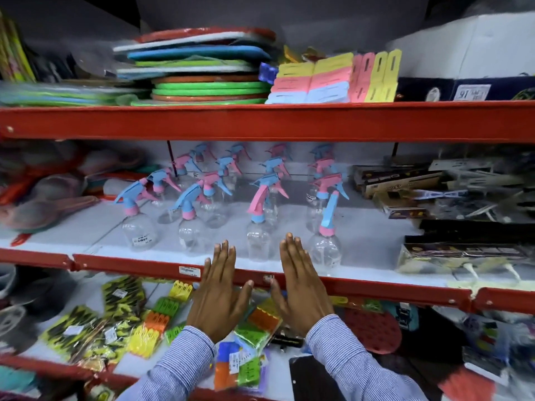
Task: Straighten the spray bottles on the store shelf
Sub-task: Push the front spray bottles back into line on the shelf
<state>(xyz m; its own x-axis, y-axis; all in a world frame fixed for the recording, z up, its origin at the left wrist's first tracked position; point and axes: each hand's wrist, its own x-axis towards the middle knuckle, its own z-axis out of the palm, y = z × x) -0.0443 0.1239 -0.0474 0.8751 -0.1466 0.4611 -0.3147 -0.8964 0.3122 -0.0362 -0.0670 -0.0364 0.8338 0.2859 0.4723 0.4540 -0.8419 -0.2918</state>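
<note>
Several clear spray bottles with pink and blue trigger heads stand in rows on the white middle shelf point(373, 247). The front row runs from a bottle at the left point(139, 230), past two in the middle point(189, 233) point(258, 234), to one at the right point(325, 248). More bottles stand behind them, toward the back. My left hand point(220, 293) and my right hand point(301, 287) are flat, palms down, fingers extended, over the red front edge point(130, 263) of that shelf. Their fingertips reach just in front of the middle bottles. Neither hand holds anything.
Dark boxed goods point(463, 250) lie to the right of the bottles, soft pink items point(49, 204) to the left. The upper shelf carries stacked coloured round mats point(208, 70) and pastel packs point(312, 79). The lower shelf holds packets of clips point(124, 322) under my arms.
</note>
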